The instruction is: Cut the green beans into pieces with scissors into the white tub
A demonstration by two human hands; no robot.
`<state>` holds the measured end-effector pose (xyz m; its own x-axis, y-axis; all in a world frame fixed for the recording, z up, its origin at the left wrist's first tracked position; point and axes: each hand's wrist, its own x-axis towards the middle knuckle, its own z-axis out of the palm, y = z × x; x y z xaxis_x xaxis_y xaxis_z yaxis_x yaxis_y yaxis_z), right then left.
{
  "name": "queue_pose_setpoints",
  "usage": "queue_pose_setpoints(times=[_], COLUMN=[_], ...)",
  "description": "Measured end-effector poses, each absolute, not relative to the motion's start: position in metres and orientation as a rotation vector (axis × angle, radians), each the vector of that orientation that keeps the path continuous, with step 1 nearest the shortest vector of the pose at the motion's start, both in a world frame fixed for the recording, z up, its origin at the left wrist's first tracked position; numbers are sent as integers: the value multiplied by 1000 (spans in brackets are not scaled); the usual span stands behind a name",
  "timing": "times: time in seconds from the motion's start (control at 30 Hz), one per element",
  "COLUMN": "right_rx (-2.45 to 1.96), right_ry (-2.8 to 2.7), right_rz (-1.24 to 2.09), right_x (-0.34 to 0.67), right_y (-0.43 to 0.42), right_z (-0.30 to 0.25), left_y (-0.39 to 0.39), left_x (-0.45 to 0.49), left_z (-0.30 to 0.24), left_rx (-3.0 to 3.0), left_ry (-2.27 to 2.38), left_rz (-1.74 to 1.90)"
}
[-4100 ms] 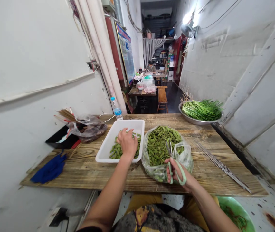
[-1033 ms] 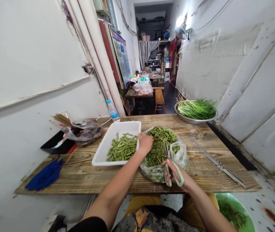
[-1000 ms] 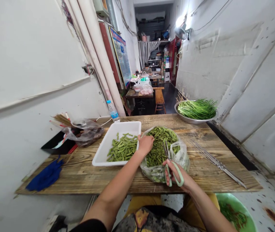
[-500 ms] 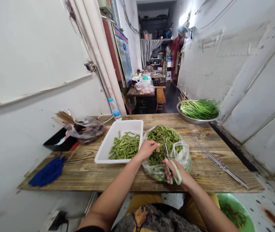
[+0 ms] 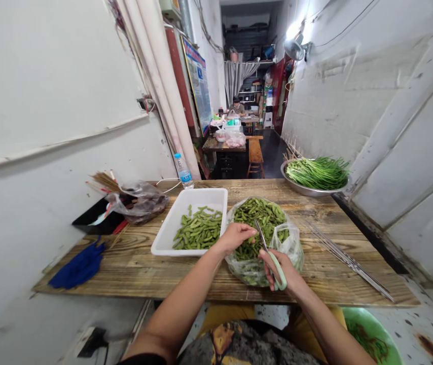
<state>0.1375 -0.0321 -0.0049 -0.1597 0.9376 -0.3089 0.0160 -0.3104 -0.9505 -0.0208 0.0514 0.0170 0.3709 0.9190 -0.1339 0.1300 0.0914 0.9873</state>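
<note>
Green-handled scissors (image 5: 277,268) are held in my right hand (image 5: 283,266), their blades pointing up and away over a plastic bag (image 5: 290,243) full of edamame pods (image 5: 264,210). My left hand (image 5: 237,237) is closed in a pinch just left of the blades, with a green edamame pod at its fingertips, mostly hidden by the fingers. Left of the bag stands a white plastic tray (image 5: 165,233), where more edamame pods (image 5: 199,228) lie in a loose pile.
Metal skewers (image 5: 348,258) lie on the wooden table (image 5: 186,284) at right, below a metal bowl (image 5: 315,192) of green stalks. A water bottle (image 5: 184,172), blue cloth (image 5: 77,266) and black box (image 5: 87,220) are at left. A green basin (image 5: 386,329) sits on the floor.
The scissors' handles have come together and the blades look more closed. My left hand has shifted slightly right, nearer the blades. The whole view has moved a little.
</note>
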Motion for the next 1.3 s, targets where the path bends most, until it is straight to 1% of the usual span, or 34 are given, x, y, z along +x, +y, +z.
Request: queue_pose_setpoints(times=[0.1,0.23,0.4,0.77,1.3], right_rx=[-1265,-1169,-1204,-1216,-1263], right_ry=[-1038,-941,-975,-1015,-1049], right_rz=[1658,1798,1759,1694,1700], right_x=[138,137,133,131,133], right_y=[-33,-34,-36,-37,-37], right_z=[-5,-8,-8,-3,-6], left_y=[51,50,45,36,37], left_x=[-20,-16,-7,-3,-3], left_z=[15,11,8,14,10], left_rx=[1087,823,723,861,951], left_ry=[953,915,925,1078,1099], left_rz=[833,1101,1166,1245,1220])
